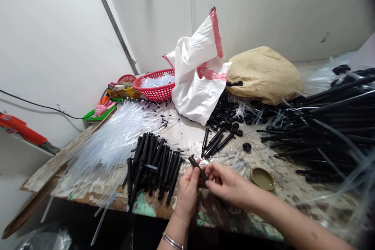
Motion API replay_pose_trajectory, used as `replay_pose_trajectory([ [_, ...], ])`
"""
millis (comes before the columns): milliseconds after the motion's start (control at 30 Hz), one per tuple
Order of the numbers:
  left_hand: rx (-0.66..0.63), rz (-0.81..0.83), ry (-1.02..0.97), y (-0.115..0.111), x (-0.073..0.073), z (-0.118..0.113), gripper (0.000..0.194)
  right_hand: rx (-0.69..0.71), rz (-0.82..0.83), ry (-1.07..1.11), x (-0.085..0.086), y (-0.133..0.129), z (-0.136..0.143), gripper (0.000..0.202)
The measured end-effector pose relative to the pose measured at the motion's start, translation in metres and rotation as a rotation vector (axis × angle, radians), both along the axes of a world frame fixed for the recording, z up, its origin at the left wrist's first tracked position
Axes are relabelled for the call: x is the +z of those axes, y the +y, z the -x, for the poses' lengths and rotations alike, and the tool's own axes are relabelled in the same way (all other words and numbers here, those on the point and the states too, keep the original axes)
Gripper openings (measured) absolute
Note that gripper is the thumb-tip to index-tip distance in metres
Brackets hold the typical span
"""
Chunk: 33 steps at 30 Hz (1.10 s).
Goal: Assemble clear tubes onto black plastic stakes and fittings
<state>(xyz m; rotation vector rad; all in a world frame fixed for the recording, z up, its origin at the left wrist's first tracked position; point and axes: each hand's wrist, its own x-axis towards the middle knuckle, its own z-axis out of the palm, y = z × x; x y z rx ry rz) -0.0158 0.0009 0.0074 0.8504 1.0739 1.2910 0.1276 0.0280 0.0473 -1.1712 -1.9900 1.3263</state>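
Note:
Near the table's front edge, my left hand point(189, 187) is closed around a short black tube point(198, 167) with a flared end, which tilts up to the left. My right hand point(221, 181) pinches at the tube's lower end; its fingertips partly hide whatever else is there. Left of my hands lies a heap of similar black tubes point(152, 160), with a short clear piece point(150, 167) on top. A few more black tubes point(216, 142) rest just beyond my hands. A small round dish point(263, 178) stands beside my right forearm.
Long thin clear tubes point(108, 133) cover the left side. Behind are a red basket point(155, 93) of clear pieces, a white sack point(196, 74), a tan sack point(263, 74) and small black parts point(225, 113). Long black rods point(328, 129) crowd the right. An orange power tool point(23, 129) is at left.

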Motion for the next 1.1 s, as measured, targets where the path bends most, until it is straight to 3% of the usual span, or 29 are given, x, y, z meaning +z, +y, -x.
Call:
replay_pose_trajectory([
  [67, -0.034, 0.000, 0.083, -0.001, 0.003, 0.000, 0.036, -0.008, -0.075, -0.052, -0.010, -0.016, -0.006, 0.013],
  [133, -0.015, 0.007, 0.077, -0.002, 0.003, 0.000, 0.032, -0.025, -0.148, -0.118, -0.014, -0.015, -0.016, 0.019],
  [233, 0.005, 0.043, -0.018, -0.002, 0.000, 0.000, 0.031, -0.073, -0.303, -0.275, -0.015, 0.004, -0.033, 0.025],
  [333, -0.011, 0.056, 0.014, -0.001, -0.002, 0.000, 0.036, -0.064, -0.444, -0.499, -0.019, 0.022, -0.040, 0.024],
  [433, -0.029, 0.050, 0.063, -0.001, -0.003, 0.001, 0.044, -0.045, -0.476, -0.605, -0.026, 0.029, -0.035, 0.023],
  [567, -0.030, 0.057, 0.088, -0.002, -0.004, 0.002, 0.055, -0.058, -0.477, -0.579, -0.030, 0.033, -0.025, 0.010],
  [700, -0.040, 0.036, 0.135, -0.003, -0.006, 0.001, 0.056, -0.114, -0.445, -0.516, -0.027, 0.037, -0.029, 0.012],
  [900, -0.060, 0.012, 0.163, -0.004, -0.004, 0.000, 0.051, -0.200, -0.357, -0.393, -0.008, 0.025, -0.088, 0.021],
  [1000, -0.052, 0.017, 0.139, -0.003, -0.004, 0.000, 0.051, -0.199, -0.473, -0.455, -0.004, 0.011, -0.121, 0.018],
  [1100, -0.053, 0.017, 0.125, -0.002, -0.005, 0.000, 0.053, -0.200, -0.647, -0.645, -0.006, -0.001, -0.136, 0.019],
])
